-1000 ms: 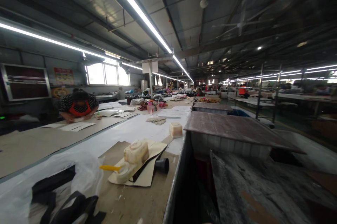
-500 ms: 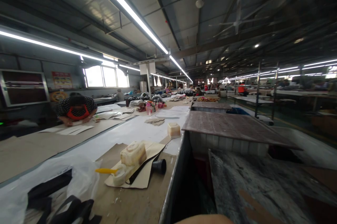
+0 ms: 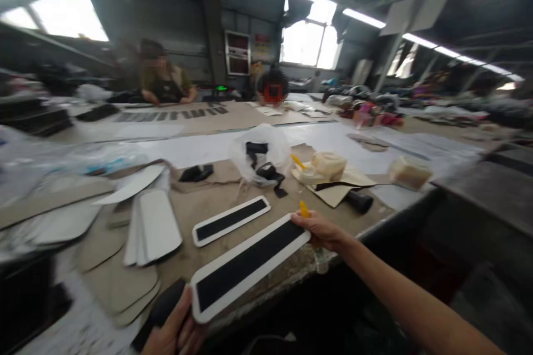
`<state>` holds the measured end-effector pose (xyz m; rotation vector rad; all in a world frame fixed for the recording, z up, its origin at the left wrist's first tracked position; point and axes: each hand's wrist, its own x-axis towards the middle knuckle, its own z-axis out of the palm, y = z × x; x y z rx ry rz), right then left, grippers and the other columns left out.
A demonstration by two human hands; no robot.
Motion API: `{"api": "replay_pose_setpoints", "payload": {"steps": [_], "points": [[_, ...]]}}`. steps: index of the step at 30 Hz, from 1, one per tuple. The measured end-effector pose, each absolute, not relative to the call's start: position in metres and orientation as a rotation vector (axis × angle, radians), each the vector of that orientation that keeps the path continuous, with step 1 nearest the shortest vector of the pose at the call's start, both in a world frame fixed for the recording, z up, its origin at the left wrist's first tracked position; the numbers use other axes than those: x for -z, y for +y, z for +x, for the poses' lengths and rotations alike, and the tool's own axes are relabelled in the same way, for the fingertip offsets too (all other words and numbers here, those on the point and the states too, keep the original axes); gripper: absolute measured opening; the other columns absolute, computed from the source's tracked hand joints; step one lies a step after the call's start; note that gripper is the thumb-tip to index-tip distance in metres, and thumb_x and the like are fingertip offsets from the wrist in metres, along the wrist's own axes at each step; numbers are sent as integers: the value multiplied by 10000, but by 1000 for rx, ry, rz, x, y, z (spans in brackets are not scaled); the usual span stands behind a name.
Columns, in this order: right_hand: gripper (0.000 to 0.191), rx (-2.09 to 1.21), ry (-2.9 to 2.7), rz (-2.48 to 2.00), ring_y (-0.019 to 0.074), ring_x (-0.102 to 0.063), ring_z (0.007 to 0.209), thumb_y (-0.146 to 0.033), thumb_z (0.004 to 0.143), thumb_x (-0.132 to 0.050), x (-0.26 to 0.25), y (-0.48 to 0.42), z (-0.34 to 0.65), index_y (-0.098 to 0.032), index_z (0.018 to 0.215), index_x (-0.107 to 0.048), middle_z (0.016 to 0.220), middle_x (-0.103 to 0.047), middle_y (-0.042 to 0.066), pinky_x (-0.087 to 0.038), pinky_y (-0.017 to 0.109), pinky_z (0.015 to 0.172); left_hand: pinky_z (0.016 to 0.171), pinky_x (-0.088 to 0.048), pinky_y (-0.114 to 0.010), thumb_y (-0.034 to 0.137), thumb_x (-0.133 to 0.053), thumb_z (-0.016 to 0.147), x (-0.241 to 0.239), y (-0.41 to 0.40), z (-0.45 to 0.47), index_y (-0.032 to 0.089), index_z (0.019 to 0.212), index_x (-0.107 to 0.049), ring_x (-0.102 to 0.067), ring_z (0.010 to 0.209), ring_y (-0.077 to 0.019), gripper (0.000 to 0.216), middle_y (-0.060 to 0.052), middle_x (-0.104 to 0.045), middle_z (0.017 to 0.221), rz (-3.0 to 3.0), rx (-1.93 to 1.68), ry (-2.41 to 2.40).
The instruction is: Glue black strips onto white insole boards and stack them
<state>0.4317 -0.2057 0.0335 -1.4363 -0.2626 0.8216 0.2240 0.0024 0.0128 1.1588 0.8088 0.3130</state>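
I hold a long white strip with a black centre [image 3: 250,260] over the table's near edge. My left hand [image 3: 177,333] grips its near end, fingers curled under it. My right hand [image 3: 320,230] closes on its far end and also pinches something small and yellow [image 3: 305,209]. A second strip of the same kind [image 3: 231,220] lies flat on the brown table [image 3: 200,202] just beyond.
White rounded panels [image 3: 154,224] are stacked at left over brown cardboard shapes. A clear bag with black straps [image 3: 262,158], a pale glue jug [image 3: 328,165] with a yellow brush, a black tube [image 3: 358,201] and a square tub [image 3: 410,171] lie further back. Two people work across the table.
The view has swung left and down from the long hall to the table in front of me. Both my hands and the black-and-white strip have come into view.
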Motion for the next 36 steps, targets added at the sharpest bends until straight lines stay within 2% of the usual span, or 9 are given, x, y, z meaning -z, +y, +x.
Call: {"api": "replay_pose_setpoints", "payload": {"steps": [2, 3, 5, 10, 13, 17, 23, 28, 36], "points": [[405, -861, -285, -1445, 18, -357, 432, -514, 688, -685, -25, -205, 439, -146, 718, -517, 560, -403, -75, -279, 114, 382, 328, -257, -182, 568, -582, 768, -4, 10, 204, 164, 568, -502, -282, 326, -48, 458, 76, -337, 405, 1025, -326, 873], [407, -856, -290, -1465, 20, -338, 427, -516, 690, -684, -21, -206, 440, -148, 714, -512, 553, -390, -75, -255, 120, 368, 320, -203, -177, 603, -597, 733, -1, 11, 200, 166, 498, -447, -220, 307, -35, 518, 88, -257, 367, 926, -303, 835], [409, -845, -286, -1507, 26, -322, 426, -517, 689, -688, -18, -206, 438, -153, 707, -503, 550, -379, -71, -234, 137, 355, 322, -147, -178, 635, -610, 695, 3, 12, 199, 174, 420, -353, -187, 297, -27, 595, 90, -199, 338, 805, -284, 763], [407, -845, -243, -1561, 36, -344, 443, -514, 682, -700, -15, -199, 432, -166, 737, -496, 568, -395, -62, -249, 152, 372, 343, -162, -183, 476, -725, 656, 9, 11, 203, 178, 417, -326, -241, 309, -32, 553, 84, -261, 348, 874, -368, 762], [440, -838, -247, -1544, 30, -312, 422, -570, 709, -648, -14, -193, 433, -170, 705, -465, 545, -370, -71, -234, 151, 367, 347, -180, -184, 403, -770, 614, 9, 12, 202, 187, 420, -297, -245, 316, -33, 556, 88, -265, 346, 929, -419, 827], [459, -847, -222, -1483, 28, -317, 423, -598, 727, -610, -12, -190, 434, -174, 697, -437, 547, -386, -67, -226, 144, 369, 340, -198, -187, 418, -770, 604, 8, 16, 201, 195, 425, -279, -252, 323, -40, 568, 87, -263, 355, 972, -488, 908], [428, -896, -273, -1553, 18, -300, 410, -492, 674, -718, -10, -186, 435, -175, 745, -439, 531, -371, -90, -197, 133, 366, 345, -185, -193, 425, -770, 597, 13, 19, 204, 201, 425, -284, -249, 333, -47, 562, 88, -252, 359, 927, -464, 962], [438, -920, -335, -1600, 18, -271, 389, -516, 703, -689, -10, -181, 436, -178, 710, -411, 475, -363, -96, -178, 143, 365, 344, -182, -196, 436, -775, 581, 20, 19, 203, 201, 425, -291, -245, 326, -45, 560, 89, -265, 355, 917, -519, 965], [451, -999, -255, -1489, 16, -264, 394, -483, 657, -742, -10, -174, 435, -182, 746, -419, 506, -343, -103, -146, 153, 379, 337, -181, -173, 461, -781, 556, 19, 20, 202, 209, 497, -288, -212, 354, -35, 557, 111, -226, 393, 852, -537, 985]]}}
